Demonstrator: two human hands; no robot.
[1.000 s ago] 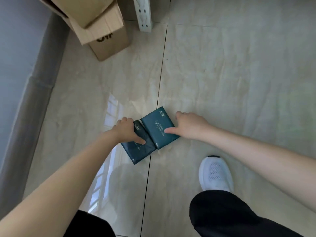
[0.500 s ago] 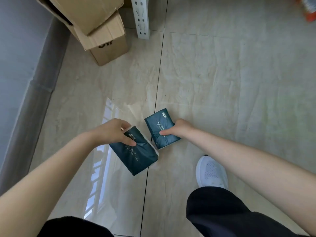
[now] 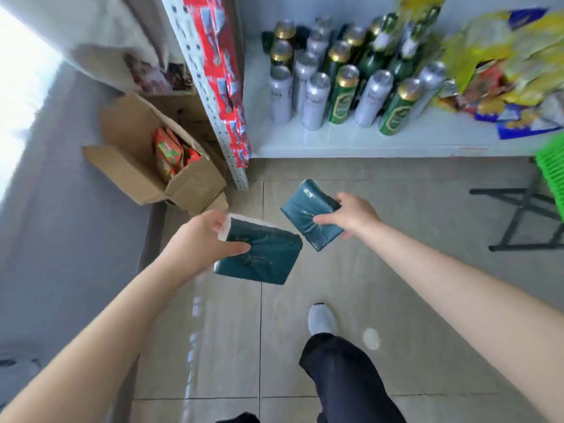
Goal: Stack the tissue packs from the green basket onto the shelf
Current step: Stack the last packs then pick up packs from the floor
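Two tissue packs, both in hand, both clear of the floor.

Left pack (image 3: 262, 257): dark teal soft wrap, flat and rectangular, faint pale script on its face, white showing along the end nearest the fingers. My left hand (image 3: 201, 239) pinches it at that end, thumb on top and fingers beneath. It hangs roughly level over the tile seam.

Right pack (image 3: 308, 215): same teal wrap, with a small pale logo at the far corner and the film creased where the thumb presses. My right hand (image 3: 354, 215) grips it by the near edge, thumb on top. It is tilted with a corner toward the shelf (image 3: 351, 145). The packs are near each other but not touching.

Both are held in front of the white bottom shelf board and below it in the view. That board carries silver and green cans (image 3: 314, 102), with snack bags (image 3: 503, 56) to the right. A corner of the green basket (image 3: 552, 172) shows at the right edge. An open cardboard box (image 3: 137, 166) sits left of the shelf post.

Change: a second ago the packs lay side by side on the tiles, touching. Half a second ago each was gripped low near the floor. Now both are raised, and the view has swung up to take in the shelf.
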